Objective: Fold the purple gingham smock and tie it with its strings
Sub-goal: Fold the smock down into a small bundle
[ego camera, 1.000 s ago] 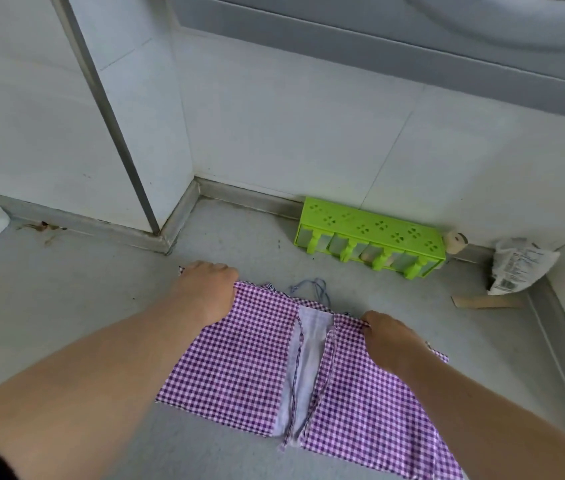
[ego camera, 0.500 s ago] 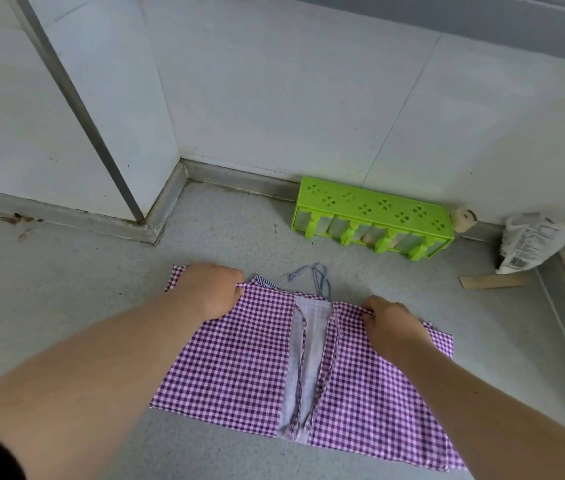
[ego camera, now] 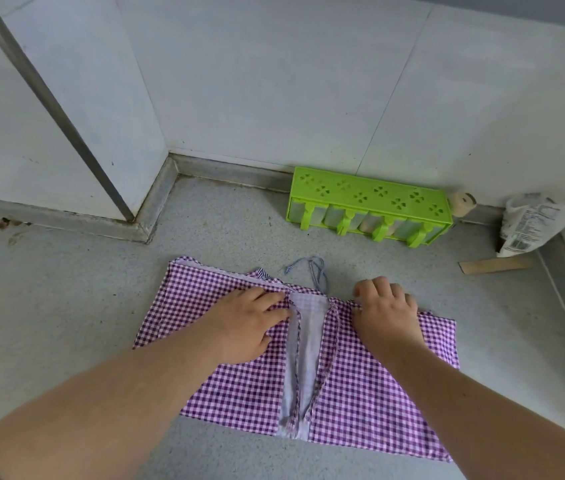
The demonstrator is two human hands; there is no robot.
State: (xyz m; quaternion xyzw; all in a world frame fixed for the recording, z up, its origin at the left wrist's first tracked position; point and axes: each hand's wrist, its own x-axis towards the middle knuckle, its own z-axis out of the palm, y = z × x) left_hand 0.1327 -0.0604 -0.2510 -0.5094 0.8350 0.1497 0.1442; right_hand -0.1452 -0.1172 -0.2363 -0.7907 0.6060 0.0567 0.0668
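Note:
The purple gingham smock [ego camera: 239, 393] lies flat on the grey floor, its two sides folded inward with a pale lining strip [ego camera: 303, 358] showing down the middle. Thin gingham strings [ego camera: 333, 341] run along that strip, and a bluish string loop [ego camera: 314, 268] pokes out past the top edge. My left hand [ego camera: 250, 323] rests flat on the left panel, fingers spread toward the centre seam. My right hand [ego camera: 386, 306] sits at the top edge of the right panel with its fingers curled onto the fabric.
A green plastic rack [ego camera: 367, 209] stands against the far wall, with a small beige object [ego camera: 463, 204] beside it. A crumpled white bag [ego camera: 530, 223] and a wooden strip [ego camera: 496, 265] lie at the right corner. A wall corner [ego camera: 142, 188] juts out at the left.
My left hand has let go of the top-left edge and slid right onto the panel near the centre seam, now lying flat. The right hand stays at the top edge. The view tilted down.

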